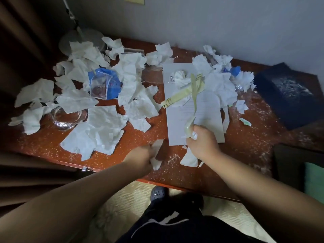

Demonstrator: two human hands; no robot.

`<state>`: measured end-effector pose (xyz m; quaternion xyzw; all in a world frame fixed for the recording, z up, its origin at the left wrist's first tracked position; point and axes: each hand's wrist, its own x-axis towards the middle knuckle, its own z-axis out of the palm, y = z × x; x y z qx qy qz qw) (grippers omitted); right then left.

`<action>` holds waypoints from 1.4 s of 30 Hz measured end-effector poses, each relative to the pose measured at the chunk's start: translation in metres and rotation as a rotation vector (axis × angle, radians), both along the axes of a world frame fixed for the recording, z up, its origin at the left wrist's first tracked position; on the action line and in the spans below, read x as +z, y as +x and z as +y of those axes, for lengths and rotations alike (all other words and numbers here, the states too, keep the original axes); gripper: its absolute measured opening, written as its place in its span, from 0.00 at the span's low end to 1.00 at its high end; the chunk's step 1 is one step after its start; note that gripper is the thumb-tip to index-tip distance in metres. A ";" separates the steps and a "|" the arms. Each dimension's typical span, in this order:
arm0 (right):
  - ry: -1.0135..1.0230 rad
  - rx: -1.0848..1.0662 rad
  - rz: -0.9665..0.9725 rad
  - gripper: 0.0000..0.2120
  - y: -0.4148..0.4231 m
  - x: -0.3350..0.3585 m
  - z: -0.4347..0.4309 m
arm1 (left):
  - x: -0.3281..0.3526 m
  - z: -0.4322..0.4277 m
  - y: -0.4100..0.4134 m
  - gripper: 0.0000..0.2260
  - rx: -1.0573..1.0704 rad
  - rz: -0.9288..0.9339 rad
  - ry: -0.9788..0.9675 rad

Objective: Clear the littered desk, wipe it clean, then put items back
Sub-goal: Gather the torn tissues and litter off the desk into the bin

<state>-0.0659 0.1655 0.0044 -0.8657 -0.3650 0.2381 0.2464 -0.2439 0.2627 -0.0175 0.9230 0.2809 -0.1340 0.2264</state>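
The left hand [140, 156] gripped a tissue scrap [156, 147] near the front edge of the counter [245, 146]; the right hand [201, 140] clutched a pale yellow strip [193, 95], apparently gathering litter for disposal.

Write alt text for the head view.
A person's right hand grips a yellow strip over a printed sheet while the left hand holds a paper scrap; torn tissue, a glass bowl and a blue packet litter the desk.

One sheet [184, 123], one glass bowl [66, 120], one box [284, 95].
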 end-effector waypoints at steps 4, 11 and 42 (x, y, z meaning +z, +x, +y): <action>-0.021 -0.069 -0.025 0.03 0.010 0.006 -0.015 | 0.024 0.010 0.033 0.04 0.209 -0.288 -0.012; 0.005 -0.242 -0.097 0.07 0.049 0.039 -0.069 | 0.066 -0.007 0.075 0.06 0.196 -0.414 -0.040; -0.062 -0.256 0.015 0.15 0.102 0.019 -0.114 | 0.043 -0.034 0.147 0.06 0.375 -0.338 -0.072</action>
